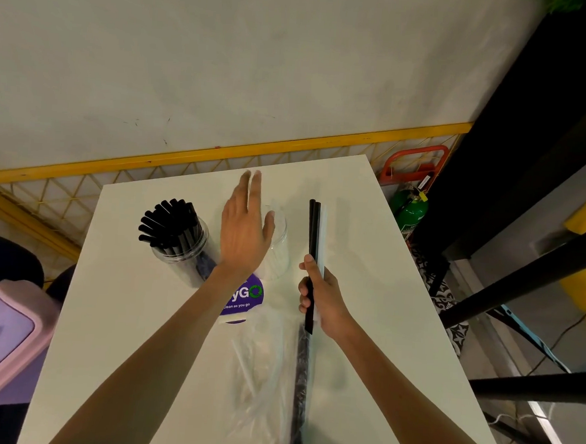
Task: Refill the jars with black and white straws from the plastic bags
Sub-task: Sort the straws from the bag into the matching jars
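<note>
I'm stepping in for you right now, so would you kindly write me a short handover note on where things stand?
Left hand: open, over the clear jar, holding nothing.
Right hand: grips two black straws above the table.
The black-straw jar, left of the clear jar, is packed. The clear jar looks empty.
The white-straw bag and black-straw bag lie nearer you.
Done: black jar mostly filled.
Left: place the held straws; fill the clear jar with white ones.
</note>
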### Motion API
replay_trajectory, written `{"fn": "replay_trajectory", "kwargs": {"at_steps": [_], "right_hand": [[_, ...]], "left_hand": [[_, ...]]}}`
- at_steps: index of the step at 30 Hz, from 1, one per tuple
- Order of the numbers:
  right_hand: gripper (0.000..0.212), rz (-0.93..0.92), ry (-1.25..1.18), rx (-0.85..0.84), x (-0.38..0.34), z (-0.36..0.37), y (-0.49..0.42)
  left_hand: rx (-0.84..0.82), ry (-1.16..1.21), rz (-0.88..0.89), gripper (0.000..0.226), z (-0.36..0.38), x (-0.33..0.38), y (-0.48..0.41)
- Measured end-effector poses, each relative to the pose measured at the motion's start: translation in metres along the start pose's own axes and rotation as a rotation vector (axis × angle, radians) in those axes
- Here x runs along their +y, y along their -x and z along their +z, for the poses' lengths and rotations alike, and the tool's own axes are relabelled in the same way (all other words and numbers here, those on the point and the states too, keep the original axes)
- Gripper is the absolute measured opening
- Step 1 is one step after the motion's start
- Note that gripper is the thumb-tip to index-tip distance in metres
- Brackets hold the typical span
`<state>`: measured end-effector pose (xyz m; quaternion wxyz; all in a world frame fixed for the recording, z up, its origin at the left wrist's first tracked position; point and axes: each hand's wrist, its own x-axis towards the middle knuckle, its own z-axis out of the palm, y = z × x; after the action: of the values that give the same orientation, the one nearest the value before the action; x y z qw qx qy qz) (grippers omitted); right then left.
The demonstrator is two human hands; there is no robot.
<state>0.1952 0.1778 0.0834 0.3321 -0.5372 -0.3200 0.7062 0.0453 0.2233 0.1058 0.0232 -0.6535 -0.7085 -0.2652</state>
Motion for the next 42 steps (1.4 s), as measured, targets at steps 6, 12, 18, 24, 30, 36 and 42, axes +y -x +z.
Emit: {"fn": "replay_trajectory", "kwargs": {"at_steps": [6, 12, 18, 24, 30, 36, 42], "right_hand": [[0.027, 0.005, -0.013, 0.014, -0.003, -0.002, 0.001], [0.03, 0.005, -0.023, 0.013, -0.004, 0.0, 0.002], [0.033, -0.029, 0.002, -0.019, -0.004, 0.001, 0.004], [0.04, -0.007, -0.033, -0.082, -0.007, 0.004, 0.008], [0.035, -0.023, -0.009, -0.166, -0.009, 0.015, 0.016], [0.029, -0.043, 0.037, -0.228, -0.009, 0.034, 0.026], [0.027, -0.026, 0.097, -0.321, 0.002, 0.072, 0.036]], "left_hand": [[-0.123, 0.06, -0.081, 0.054, 0.006, -0.005, 0.005], [0.019, 0.05, 0.107, 0.056, 0.0, -0.001, 0.012], [-0.305, -0.181, 0.139, 0.091, 0.023, -0.014, 0.026], [-0.354, -0.188, 0.122, 0.095, 0.018, -0.019, 0.029], [-0.342, -0.16, 0.109, 0.095, 0.011, -0.026, 0.031], [-0.142, 0.21, 0.004, 0.061, -0.017, -0.025, 0.037], [-0.085, 0.624, -0.375, 0.023, -0.054, -0.033, 0.041]]}}
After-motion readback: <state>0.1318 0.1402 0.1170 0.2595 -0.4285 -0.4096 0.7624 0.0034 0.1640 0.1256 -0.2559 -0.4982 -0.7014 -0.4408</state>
